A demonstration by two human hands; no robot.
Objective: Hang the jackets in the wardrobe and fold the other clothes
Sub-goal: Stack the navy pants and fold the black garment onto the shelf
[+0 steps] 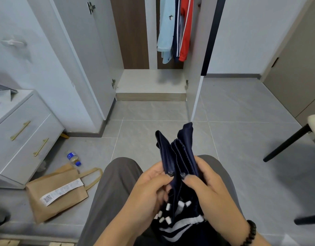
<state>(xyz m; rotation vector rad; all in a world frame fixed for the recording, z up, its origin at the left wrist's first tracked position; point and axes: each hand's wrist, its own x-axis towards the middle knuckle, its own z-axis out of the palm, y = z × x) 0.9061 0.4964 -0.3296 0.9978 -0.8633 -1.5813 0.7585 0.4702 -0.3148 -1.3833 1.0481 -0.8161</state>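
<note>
A navy jacket with white stripes and white toggles lies bunched over my lap. My left hand pinches one collar edge at a metal snap. My right hand pinches the other edge at its snap, close beside the left. The collar flaps stick up between my hands. Straight ahead stands the open wardrobe. Inside it hang a light blue garment, a navy striped jacket and a red jacket.
A white drawer unit with gold handles stands at the left. On the grey tile floor lie a brown paper bag and a plastic bottle. A black-legged chair is at the right. The wardrobe doors stand open on both sides.
</note>
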